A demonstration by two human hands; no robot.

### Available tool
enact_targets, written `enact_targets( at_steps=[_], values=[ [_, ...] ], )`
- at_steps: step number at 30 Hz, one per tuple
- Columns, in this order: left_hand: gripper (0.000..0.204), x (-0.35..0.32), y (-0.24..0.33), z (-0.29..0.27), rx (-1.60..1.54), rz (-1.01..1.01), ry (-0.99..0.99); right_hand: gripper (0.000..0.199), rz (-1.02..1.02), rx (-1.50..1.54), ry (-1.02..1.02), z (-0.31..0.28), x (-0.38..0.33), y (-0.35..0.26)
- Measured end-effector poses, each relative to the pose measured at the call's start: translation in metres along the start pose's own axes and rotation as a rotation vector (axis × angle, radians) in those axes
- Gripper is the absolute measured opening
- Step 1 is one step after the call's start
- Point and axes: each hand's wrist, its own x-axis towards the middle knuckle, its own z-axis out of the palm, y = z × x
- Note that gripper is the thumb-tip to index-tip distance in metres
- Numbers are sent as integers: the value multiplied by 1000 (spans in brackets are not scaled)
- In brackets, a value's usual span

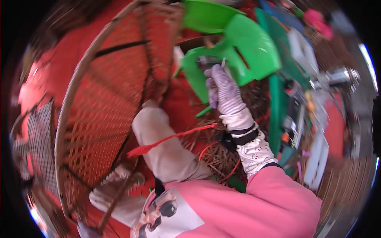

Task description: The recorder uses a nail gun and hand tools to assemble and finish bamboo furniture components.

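Note:
My right hand [226,89], in a lilac striped glove, reaches over a green plastic chair [254,47]. Its fingers are curled closed at a small dark tool [208,61] over the chair seat; blur hides the tool's exact kind. My left hand [88,230] shows only as a bit of lilac glove at the bottom edge, beside a brown leg of a large woven rattan frame [75,91]. Its fingers cannot be made out. The frame, with an open lattice and a thick wrapped rim, leans at my left against my legs.
A frayed red strip [170,139] stretches across my trouser leg [158,142]. Cut brown strips litter the red floor [51,67] near the chair. Several tools, among them a silver-and-black power tool [289,127], and white plastic pieces [317,158] crowd the right side.

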Motion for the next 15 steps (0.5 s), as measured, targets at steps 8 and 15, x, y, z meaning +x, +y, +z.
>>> enact_targets(
  at_steps=[8,15],
  values=[
    [34,-17,40,43,10,190,-1,53,-360,-1398,936,-192,-119,-142],
    [37,-6,34,33,-32,196,31,72,570,-2146,1059,-282,-133,-77]
  ],
)
